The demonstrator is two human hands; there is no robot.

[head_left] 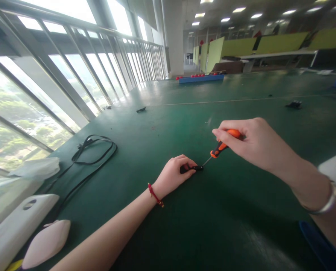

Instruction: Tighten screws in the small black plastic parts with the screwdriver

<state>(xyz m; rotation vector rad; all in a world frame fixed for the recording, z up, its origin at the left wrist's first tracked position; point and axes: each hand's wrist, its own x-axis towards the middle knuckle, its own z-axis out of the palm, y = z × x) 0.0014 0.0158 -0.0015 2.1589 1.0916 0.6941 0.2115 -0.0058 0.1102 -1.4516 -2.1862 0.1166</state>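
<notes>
My right hand [248,141] is closed round the orange and black handle of a screwdriver [219,149]. Its thin metal shaft slants down to the left, and the tip meets or nearly meets the end of a small black part [197,168]. That part is pinched low over the green table by my left hand [177,172], with a red bracelet on the wrist. My fingers cover much of the part, so its exact kind cannot be made out.
A black cable [96,162] lies looped at the left, near a white box-like device [23,218] and a pale pink rounded object [47,244]. Small black pieces [294,105] lie farther back. A blue tray [201,79] with red items stands at the far edge. A metal railing [100,56] borders the left.
</notes>
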